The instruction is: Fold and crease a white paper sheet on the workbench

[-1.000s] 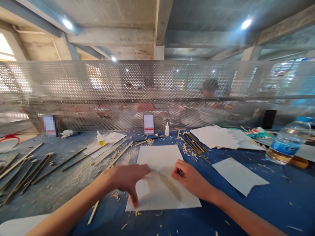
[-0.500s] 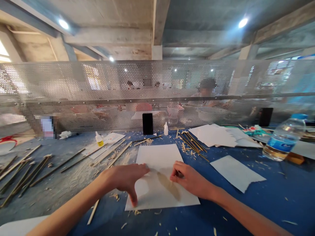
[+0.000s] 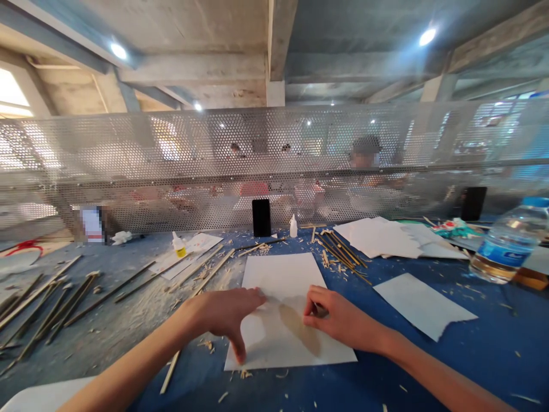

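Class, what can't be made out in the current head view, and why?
All in the head view:
What, if anything, the right hand pinches: hidden by its own curled shape.
Part of the middle paper sheet: covered by the left hand.
The white item at lower left: cut off by the bottom edge.
Lettering on the bottle: too small and blurred.

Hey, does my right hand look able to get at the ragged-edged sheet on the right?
Probably yes: nothing seems to stand between the right hand and the ragged-edged sheet, which lies flat to its right.
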The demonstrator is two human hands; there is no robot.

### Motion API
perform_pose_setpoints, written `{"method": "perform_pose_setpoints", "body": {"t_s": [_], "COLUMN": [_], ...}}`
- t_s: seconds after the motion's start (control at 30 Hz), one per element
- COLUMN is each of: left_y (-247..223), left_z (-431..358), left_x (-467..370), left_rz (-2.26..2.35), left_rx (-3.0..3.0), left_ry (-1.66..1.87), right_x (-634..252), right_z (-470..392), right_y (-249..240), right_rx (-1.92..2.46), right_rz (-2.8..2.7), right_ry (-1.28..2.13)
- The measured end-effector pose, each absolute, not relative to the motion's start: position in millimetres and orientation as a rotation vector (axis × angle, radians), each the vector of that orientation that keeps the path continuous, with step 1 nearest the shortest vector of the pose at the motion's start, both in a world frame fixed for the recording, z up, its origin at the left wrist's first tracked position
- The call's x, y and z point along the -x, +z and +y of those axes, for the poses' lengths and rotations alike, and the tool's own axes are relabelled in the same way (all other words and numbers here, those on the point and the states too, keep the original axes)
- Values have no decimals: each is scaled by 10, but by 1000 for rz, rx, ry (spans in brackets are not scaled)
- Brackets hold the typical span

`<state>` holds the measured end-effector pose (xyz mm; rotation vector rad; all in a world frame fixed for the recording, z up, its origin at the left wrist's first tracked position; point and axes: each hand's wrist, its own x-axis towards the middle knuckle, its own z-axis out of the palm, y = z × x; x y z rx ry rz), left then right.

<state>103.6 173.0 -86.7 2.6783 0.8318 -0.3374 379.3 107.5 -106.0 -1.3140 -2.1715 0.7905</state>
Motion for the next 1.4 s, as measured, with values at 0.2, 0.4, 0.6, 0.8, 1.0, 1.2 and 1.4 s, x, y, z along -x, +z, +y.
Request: {"method": "perform_pose_setpoints", "body": {"t_s": [0.2,0.4,0.6,0.8,1.0,1.2,1.4], "left_y": [-827,-840,-863,-867,-880,-869,-871], "left_z": [1721,1720,1731,1739,1751,1741,1737], "left_x": [-1055,-1056,-1040,-1041,-1049,-1049,-1038], "left_rz": [834,837,825,818,827,833,821], "left_rx": [-2684,-2683,-2685,-2682,-2680,-2686,-2659], "left_ry": [-351,-325,-347,-361,-353,-340,-355], "right_x": [-3768,-3787,-3775,-3768,-3763,-3782,-3782], "right_z": [1073,1081,1079,1084,1087,1086,1095], "right_y": [-1095,-1115,-1122,-1128,-1124,-1131,-1143], "right_rx": [1281,1323,1309,1281,1339,1317,1306], "right_rz": [-2183,-2133,-2146,-2152,-2101,-2115,-2145], "right_ry": [855,714,714,833,701,700,713]}}
